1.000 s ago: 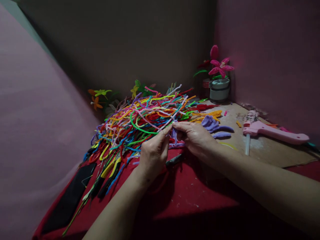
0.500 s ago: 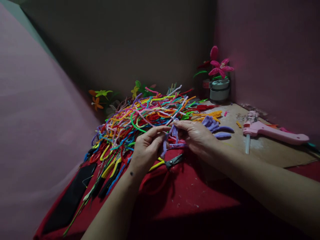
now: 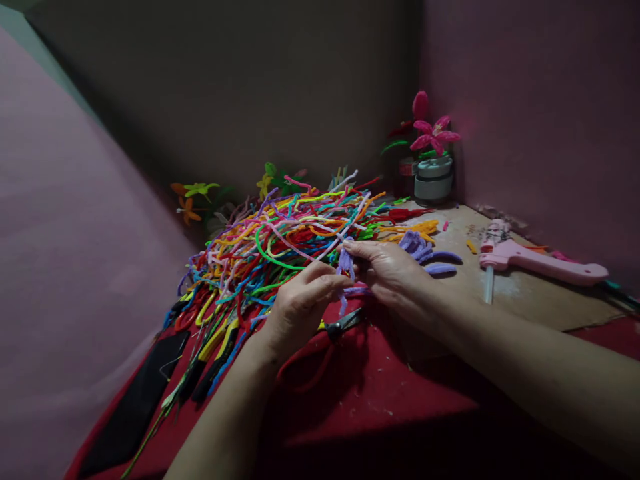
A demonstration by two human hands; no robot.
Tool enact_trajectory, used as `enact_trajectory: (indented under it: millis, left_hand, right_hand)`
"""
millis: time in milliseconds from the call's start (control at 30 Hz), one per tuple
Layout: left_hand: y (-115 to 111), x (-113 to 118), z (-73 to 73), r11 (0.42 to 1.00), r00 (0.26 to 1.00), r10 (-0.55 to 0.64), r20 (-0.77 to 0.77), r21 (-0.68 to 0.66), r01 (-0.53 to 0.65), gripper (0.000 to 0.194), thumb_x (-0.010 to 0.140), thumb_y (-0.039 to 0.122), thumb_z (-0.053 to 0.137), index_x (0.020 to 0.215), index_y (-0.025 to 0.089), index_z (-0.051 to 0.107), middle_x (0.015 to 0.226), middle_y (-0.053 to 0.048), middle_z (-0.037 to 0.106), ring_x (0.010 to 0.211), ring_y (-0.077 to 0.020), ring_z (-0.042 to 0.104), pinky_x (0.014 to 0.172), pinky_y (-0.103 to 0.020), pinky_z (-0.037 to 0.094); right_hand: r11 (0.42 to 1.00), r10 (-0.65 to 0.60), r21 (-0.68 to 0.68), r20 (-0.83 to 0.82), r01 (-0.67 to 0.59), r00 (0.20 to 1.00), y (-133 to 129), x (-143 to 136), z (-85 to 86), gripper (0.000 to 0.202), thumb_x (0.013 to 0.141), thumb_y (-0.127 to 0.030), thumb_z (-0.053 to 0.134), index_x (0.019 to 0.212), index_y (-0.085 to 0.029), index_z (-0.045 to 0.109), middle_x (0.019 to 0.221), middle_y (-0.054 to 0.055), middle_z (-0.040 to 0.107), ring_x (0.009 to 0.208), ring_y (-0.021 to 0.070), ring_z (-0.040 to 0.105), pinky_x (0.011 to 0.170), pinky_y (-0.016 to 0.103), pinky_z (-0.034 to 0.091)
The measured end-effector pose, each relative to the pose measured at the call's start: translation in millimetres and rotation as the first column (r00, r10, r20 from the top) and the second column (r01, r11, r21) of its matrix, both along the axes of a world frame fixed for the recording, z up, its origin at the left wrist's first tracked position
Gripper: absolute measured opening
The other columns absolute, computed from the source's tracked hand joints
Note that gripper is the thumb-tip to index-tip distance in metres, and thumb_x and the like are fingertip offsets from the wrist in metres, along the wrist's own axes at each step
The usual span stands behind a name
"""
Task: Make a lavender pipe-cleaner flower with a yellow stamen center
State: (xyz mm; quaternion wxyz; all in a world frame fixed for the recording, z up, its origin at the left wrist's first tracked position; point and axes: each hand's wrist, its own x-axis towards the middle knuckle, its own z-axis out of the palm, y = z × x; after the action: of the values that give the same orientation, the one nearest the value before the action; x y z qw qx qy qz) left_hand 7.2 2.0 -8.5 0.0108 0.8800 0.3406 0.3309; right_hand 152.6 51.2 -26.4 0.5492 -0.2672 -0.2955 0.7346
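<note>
Between my two hands is a bent lavender pipe cleaner (image 3: 347, 263). My right hand (image 3: 387, 267) pinches its looped upper part between thumb and finger. My left hand (image 3: 306, 300) is closed around its lower part, and a short end hangs below the fingertips. Beneath them on the red cloth lie scissors (image 3: 345, 324) with dark blades, their handles partly covered by my left hand. To the right of my right hand sit several bent lavender pipe-cleaner pieces (image 3: 417, 247). Just behind my hands rises a tangled heap of coloured pipe cleaners (image 3: 295, 227).
A pink glue gun (image 3: 543, 260) rests on a cardboard sheet (image 3: 535, 303) at right. Behind stands a grey pot (image 3: 434, 180) with a pink flower (image 3: 435, 135). Yellow-black pliers (image 3: 217, 360) and a black flat object (image 3: 135, 403) lie left. Walls enclose the back and sides.
My left hand has shifted right and closer to my right hand, covering more of the scissors' handles. The whole view has moved slightly; my right hand keeps its pinch.
</note>
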Motion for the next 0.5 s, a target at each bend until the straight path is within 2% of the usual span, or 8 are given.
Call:
enact_trajectory:
  millis: [100, 233, 300, 400, 500]
  left_hand:
    - [1, -2, -3.2, 0.994, 0.998, 0.024, -0.058, 0.112, -0.017, 0.018, 0.082, 0.013, 0.050, 0.091, 0.018, 0.065, 0.082, -0.003, 0.056, 0.071, -0.0081, 0.056, 0.062, -0.017, 0.045]
    - [-3, 0, -3.0, 0.983, 0.997, 0.038, 0.067, 0.177, -0.049, 0.022, 0.080, 0.010, 0.053, 0.094, 0.020, 0.066, 0.080, -0.002, 0.050, 0.071, -0.0079, 0.052, 0.056, -0.017, 0.044]
    - [-6, 2, -0.1, 0.987, 0.990, 0.002, 0.142, 0.158, -0.025, 0.023, 0.077, 0.007, 0.056, 0.094, 0.020, 0.067, 0.085, -0.003, 0.051, 0.077, -0.0099, 0.054, 0.062, -0.019, 0.046]
    - [-12, 6, 5.7, 0.995, 0.984, -0.064, 0.165, 0.080, 0.052, 0.022, 0.077, 0.006, 0.055, 0.091, 0.019, 0.067, 0.096, -0.006, 0.058, 0.089, -0.0135, 0.057, 0.075, -0.024, 0.048]
    - [-16, 8, 9.0, 0.994, 0.977, -0.103, 0.188, -0.004, 0.106, 0.018, 0.078, 0.008, 0.055, 0.087, 0.018, 0.067, 0.095, -0.007, 0.065, 0.087, -0.0139, 0.061, 0.076, -0.024, 0.050]
  right_hand:
    - [1.000, -0.003, -0.019, -0.005, 0.003, 1.000, 2, -1, -0.8, 0.014, 0.065, -0.017, 0.062, 0.054, -0.013, 0.055, 0.046, -0.003, 0.048, 0.043, 0.0070, 0.038, 0.044, 0.024, 0.027]
    - [0.999, -0.029, -0.029, -0.001, 0.029, 1.000, 4, -1, -1.9, 0.011, 0.064, -0.014, 0.063, 0.055, -0.013, 0.056, 0.046, -0.003, 0.048, 0.044, 0.0066, 0.039, 0.044, 0.023, 0.029]
    - [0.999, -0.029, -0.042, 0.002, 0.029, 1.000, 5, -2, -2.9, 0.011, 0.063, -0.014, 0.062, 0.054, -0.013, 0.056, 0.046, -0.003, 0.048, 0.044, 0.0066, 0.039, 0.044, 0.023, 0.029]
    - [0.999, -0.012, -0.053, 0.011, 0.013, 1.000, 5, -2, -5.5, 0.012, 0.062, -0.016, 0.063, 0.054, -0.013, 0.055, 0.047, -0.003, 0.049, 0.043, 0.0068, 0.038, 0.044, 0.024, 0.029]
    - [1.000, -0.009, -0.028, 0.025, 0.009, 1.000, 6, -3, -8.5, 0.012, 0.061, -0.019, 0.065, 0.055, -0.013, 0.055, 0.047, -0.003, 0.050, 0.043, 0.0067, 0.038, 0.044, 0.024, 0.028]
